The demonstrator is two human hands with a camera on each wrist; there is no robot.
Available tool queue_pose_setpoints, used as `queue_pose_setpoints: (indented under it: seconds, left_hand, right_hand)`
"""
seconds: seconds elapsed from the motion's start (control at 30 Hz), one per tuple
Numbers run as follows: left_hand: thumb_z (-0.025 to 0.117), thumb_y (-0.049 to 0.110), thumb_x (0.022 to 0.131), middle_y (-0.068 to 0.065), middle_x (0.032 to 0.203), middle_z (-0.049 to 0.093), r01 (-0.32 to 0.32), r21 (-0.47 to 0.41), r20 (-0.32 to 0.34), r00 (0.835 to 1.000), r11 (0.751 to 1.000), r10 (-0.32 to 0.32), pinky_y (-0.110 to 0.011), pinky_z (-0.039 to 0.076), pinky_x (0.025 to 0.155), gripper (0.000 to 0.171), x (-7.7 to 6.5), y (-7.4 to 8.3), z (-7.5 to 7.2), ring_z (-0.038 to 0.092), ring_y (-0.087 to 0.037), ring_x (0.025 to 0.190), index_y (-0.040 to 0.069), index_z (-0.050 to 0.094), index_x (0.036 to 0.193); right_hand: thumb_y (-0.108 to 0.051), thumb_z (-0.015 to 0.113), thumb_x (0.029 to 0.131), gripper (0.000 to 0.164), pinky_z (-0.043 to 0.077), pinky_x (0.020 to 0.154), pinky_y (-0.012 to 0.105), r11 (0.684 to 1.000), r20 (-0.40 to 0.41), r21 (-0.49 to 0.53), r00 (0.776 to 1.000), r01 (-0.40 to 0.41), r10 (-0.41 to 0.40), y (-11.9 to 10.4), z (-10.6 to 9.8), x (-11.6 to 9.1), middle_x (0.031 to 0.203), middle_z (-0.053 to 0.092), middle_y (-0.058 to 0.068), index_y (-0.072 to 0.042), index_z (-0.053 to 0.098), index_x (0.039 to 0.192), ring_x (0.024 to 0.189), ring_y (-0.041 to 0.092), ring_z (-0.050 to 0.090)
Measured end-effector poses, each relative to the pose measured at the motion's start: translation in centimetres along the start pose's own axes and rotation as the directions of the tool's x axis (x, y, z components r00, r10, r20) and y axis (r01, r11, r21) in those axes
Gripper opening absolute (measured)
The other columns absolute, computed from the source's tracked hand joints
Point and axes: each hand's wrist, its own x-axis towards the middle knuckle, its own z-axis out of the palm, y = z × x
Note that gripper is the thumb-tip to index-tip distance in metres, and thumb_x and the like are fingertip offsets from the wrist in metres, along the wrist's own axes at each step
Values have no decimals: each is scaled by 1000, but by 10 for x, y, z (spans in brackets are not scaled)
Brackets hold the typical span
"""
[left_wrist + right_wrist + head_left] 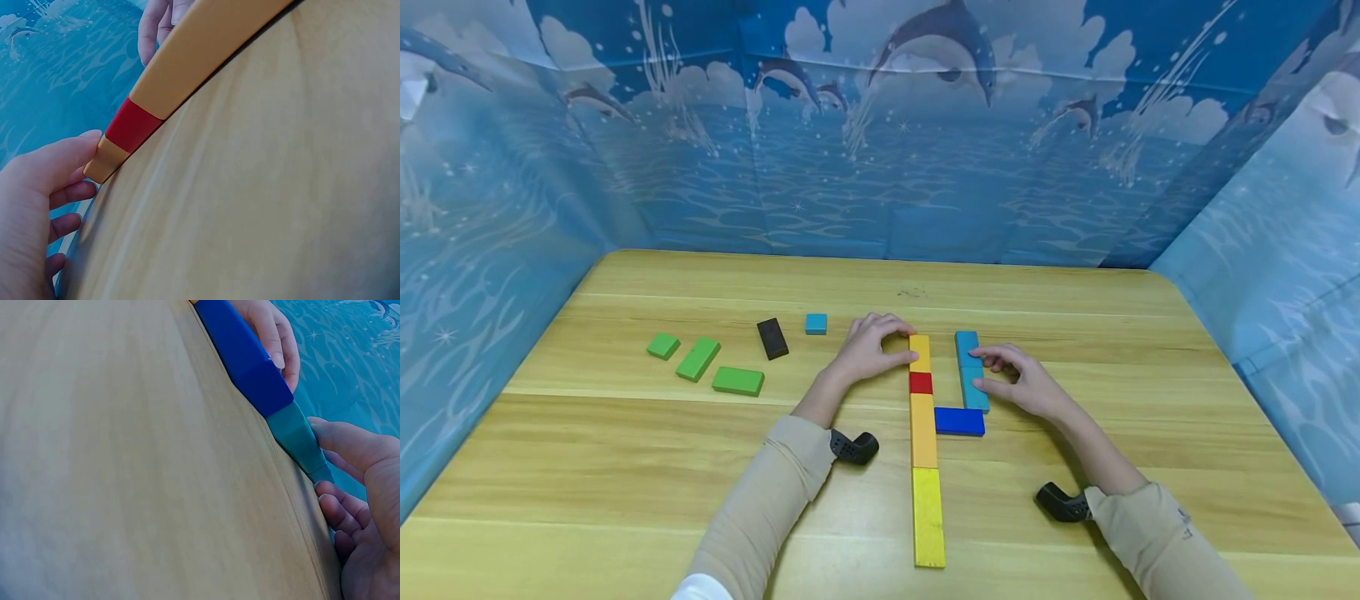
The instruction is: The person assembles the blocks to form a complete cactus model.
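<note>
The left hand [867,348] has its thumb and index finger spread apart, the tips touching the short orange block [922,347]: the thumb at its left side, the index at its far left corner. The other fingers curve loosely beyond. The right hand [1030,385] also has thumb and index apart, both coming from the right; the index touches the far light blue block [967,343] and the thumb the near light blue block [973,397].

The short orange block is the far end of a straight line running toward the person: next comes a red block [921,383], then a long orange block [923,431], then a yellow block [928,517], end to end. The two light blue blocks form a shorter line to the right, tilted slightly, with a gap of bare desk [625,467] between the lines. A dark blue block [959,422] lies crosswise, its left end at the long orange block and its far side meeting the near light blue block.

All are flat, plainly coloured and straight-edged; the yellow one shows small dark marks, and the red one is short.

Left of the left hand lie a small light blue block [816,324], a black block [772,339] and three green blocks [697,359], set apart from one another.
</note>
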Motion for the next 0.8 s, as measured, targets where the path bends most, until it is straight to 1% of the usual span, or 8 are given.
queue_pose_setpoints:
  seconds: [0.33, 0.43, 0.63, 0.7, 0.8]
  left_hand:
    - [67, 37, 81, 3, 113, 60, -1, -3, 3, 1000, 1000, 1, -40, 23, 101, 37, 0, 1, -1, 44, -18, 110, 17, 63, 112]
    - [68, 37, 81, 3, 112, 60, -6, -23, -8, 1000, 1000, 5, -40, 23, 101, 38, 0, 1, -1, 44, -17, 110, 17, 63, 113]
    - [70, 32, 79, 0, 112, 59, -32, -135, -74, 997, 990, 22, -44, 23, 102, 44, -3, 0, -5, 46, -18, 110, 11, 61, 116]
    - [70, 33, 79, -1, 112, 58, -38, -144, -98, 995, 989, 24, -45, 24, 101, 45, -5, -1, -9, 46, -19, 109, 11, 60, 117]
    - [70, 35, 79, -1, 114, 57, -25, -122, -134, 991, 992, 8, -47, 23, 99, 47, -11, -4, -18, 46, -20, 108, 11, 59, 118]
  right_hand:
    - [-2, 63, 84, 40, 37, 73, 31, 1000, 1, 9, 1000, 14, -14, -2, 0, 0, 100, 50, 21, 7, 52, 121, 89, 30, 42]
    - [-3, 62, 84, 40, 37, 73, 30, 1000, 2, 9, 1000, 4, -4, -2, -1, 0, 100, 50, 21, 6, 52, 122, 90, 30, 42]
    - [-4, 62, 85, 40, 37, 74, 28, 1000, 12, 0, 1000, -11, 11, -3, -1, -1, 101, 50, 21, 6, 51, 122, 91, 31, 42]
    - [-4, 62, 85, 40, 38, 74, 29, 1000, 11, 2, 1000, -9, 9, -3, -1, -1, 101, 50, 21, 6, 51, 122, 91, 31, 42]
    - [-4, 62, 85, 40, 38, 74, 28, 1000, 11, 7, 1000, -8, 8, -2, 0, 0, 101, 50, 21, 6, 52, 122, 91, 31, 42]
